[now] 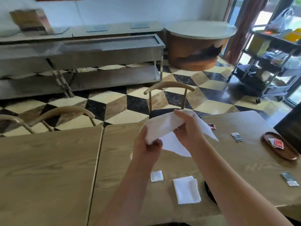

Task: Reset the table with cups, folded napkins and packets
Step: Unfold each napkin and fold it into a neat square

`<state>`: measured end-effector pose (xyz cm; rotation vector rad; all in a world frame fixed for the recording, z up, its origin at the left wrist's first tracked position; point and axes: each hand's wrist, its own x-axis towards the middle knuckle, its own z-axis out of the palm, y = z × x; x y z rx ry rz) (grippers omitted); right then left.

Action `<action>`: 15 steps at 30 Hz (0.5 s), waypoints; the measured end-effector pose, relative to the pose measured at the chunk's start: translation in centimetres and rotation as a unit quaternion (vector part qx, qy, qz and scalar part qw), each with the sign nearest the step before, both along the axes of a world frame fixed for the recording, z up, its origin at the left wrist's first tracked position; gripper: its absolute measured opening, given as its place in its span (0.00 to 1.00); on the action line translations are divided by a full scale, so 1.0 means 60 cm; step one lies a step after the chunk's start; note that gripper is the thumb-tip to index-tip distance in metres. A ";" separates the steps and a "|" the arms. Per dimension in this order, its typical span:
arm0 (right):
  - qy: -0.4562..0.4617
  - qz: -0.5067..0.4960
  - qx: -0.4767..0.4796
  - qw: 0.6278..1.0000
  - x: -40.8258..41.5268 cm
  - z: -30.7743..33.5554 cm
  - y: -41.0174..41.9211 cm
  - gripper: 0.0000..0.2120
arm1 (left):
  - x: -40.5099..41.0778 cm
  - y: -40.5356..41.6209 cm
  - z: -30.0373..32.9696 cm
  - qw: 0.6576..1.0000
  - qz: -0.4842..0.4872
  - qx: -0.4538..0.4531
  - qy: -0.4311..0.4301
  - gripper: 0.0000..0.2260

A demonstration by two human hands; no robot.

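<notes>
- A loose white paper napkin [164, 128] is held up in the air above the pale wood-grain table [244, 160], over its far half, partly unfolded, with one corner drooping toward the right and another sheet hanging below.
- The left hand [147, 144] pinches the napkin's lower left end between curled fingers and thumb; the right hand [187, 128] curls over its upper right part, fingers wrapped round the paper.
- Judged from this, a fold is in progress and not yet finished.
- A folded square white napkin [187, 190] already lies flat on the table near the front edge, beneath the forearms, with a small white packet [156, 176] just to its left.
- Two dark-and-silver sachets lie further right, one far [237, 137] and one near [290, 178]; a small dark red packet [211, 126] sits beside the drooping corner.
- An oval dark wooden tray [286, 156] at the right edge holds a red packet [276, 143].
- No cups are visible.
- Risks: thin paper pulled between two grips may tear; the hanging corner could fold in crooked, giving an uneven square; lowering the forearms could drag the finished napkin or nudge the white packet out of place.
</notes>
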<state>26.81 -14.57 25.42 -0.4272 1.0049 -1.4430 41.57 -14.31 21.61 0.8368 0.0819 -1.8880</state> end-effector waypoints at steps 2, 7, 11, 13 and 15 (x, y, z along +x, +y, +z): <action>-0.068 -0.028 0.023 0.997 0.007 -0.007 0.000 0.05 | 0.049 0.000 -0.001 0.999 0.005 -0.026 -0.036 0.07; -0.143 -0.036 0.015 0.989 0.046 -0.024 0.013 0.04 | 0.146 -0.004 -0.003 0.981 0.030 -0.055 -0.182 0.11; -0.179 -0.009 -0.038 0.983 0.074 -0.019 0.025 0.12 | 0.223 -0.008 -0.013 0.988 0.059 -0.065 -0.129 0.22; -0.172 0.023 -0.045 0.984 0.095 -0.011 0.029 0.20 | 0.246 0.009 -0.014 0.990 0.008 -0.140 -0.026 0.29; -0.155 0.060 -0.052 0.985 0.124 0.001 0.032 0.23 | 0.247 0.034 -0.013 0.982 -0.018 -0.181 0.043 0.34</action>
